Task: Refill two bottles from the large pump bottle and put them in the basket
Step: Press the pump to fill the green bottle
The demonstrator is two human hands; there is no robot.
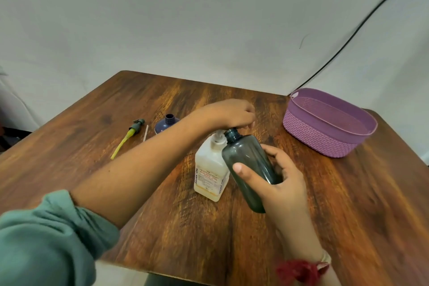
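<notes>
- Currently, low right of the frame: the right hand (282, 183) grips the dark grey bottle (248, 160), thumb in front and fingers behind. The bottle is tilted, its open neck up against the spout.
- Centre: the large pump bottle (210, 169) stands on the table (348, 204). Its label's vertical print ends in "CHG"; the rest is too blurred to read.
- Just above: the left hand (232, 114) bends down over the pump head; whether the fingers wrap it cannot be told.
- Centre left: a second, dark blue bottle (167, 123), uncapped, beside a loose pump cap (137, 126) with a yellow tube.
- Right: the purple basket (313, 132) holds no bottle.
- Judged progress: first refill under way; second refill, recapping and both placements remain.
</notes>
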